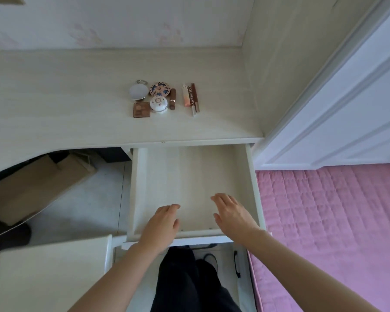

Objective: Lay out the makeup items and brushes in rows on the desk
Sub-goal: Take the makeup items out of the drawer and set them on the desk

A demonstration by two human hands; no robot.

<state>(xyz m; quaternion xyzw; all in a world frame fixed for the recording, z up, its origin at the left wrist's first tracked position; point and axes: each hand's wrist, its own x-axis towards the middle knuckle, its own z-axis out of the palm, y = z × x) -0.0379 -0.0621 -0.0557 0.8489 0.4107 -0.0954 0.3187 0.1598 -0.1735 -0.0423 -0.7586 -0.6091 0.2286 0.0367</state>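
Note:
Makeup items lie grouped on the pale wooden desk (65,97): a round mirror (136,91), a patterned round compact (159,89), a white round compact (158,104), a brown square palette (141,109), a brown lipstick (172,99) and two slim tubes (190,97) to their right. Below the desk a drawer (254,188) stands pulled out, and nothing shows inside it. My left hand (162,224) and my right hand (231,213) reach over its front edge with fingers extended, holding nothing. No brushes are in view.
A white door (347,97) stands at the right, with a pink quilted bed (336,233) below it. A cardboard box (32,183) lies under the desk at left. A lower drawer or panel (50,273) projects at bottom left. My dark trouser legs (185,280) are below.

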